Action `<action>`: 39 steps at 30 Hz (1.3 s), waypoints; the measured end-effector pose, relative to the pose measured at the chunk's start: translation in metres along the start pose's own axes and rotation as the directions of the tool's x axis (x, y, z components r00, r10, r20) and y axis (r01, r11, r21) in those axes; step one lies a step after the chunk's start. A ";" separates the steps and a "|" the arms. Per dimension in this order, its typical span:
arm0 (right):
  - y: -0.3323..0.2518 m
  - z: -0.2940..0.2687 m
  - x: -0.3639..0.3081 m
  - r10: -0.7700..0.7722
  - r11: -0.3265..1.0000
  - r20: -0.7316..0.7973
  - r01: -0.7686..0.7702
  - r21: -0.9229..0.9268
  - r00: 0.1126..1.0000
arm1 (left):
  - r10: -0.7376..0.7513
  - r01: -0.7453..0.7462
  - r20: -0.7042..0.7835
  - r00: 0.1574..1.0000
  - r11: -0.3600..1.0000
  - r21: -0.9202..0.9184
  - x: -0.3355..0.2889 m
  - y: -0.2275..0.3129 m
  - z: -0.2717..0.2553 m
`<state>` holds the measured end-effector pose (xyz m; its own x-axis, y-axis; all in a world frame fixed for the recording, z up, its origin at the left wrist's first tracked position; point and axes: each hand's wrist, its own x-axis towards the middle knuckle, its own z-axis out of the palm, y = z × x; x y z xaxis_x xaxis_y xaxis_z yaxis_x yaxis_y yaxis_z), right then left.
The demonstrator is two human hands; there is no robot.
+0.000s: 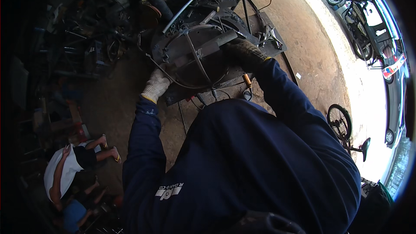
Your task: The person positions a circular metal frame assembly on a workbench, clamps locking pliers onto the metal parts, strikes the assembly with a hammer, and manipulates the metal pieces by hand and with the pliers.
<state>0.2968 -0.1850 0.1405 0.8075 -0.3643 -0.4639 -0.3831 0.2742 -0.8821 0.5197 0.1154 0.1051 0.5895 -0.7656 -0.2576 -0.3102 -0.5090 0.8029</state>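
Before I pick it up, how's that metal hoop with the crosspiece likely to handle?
The hoop should feel fairly stiff, since it looks like metal and a crosspiece spans it. It's probably light for its size, being thin strips around mostly open space. Stood on edge, its curved rim might roll or tip.

Left hand (157, 83) gloved, pointing forward | right hand (246, 53) gloved, angled inward

Shadow by the bar (220, 42) hides the fingers of the right hand (248, 53); the fingertips of the left hand (157, 83) are too dark to read. Gloom blurs the scrap (89, 43) at left. The top edge cuts the far pole (244, 0).
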 end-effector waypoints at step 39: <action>0.026 -0.030 0.028 -0.168 0.951 -0.048 0.149 -0.270 0.985 | -0.336 0.049 -0.361 0.870 0.788 -0.614 -0.032 0.048 0.036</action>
<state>0.2963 -0.2150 0.1024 0.8377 -0.4479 -0.3126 -0.3653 -0.0339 -0.9303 0.4589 0.1012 0.1321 0.8861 -0.3535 -0.2997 0.2428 -0.1967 0.9499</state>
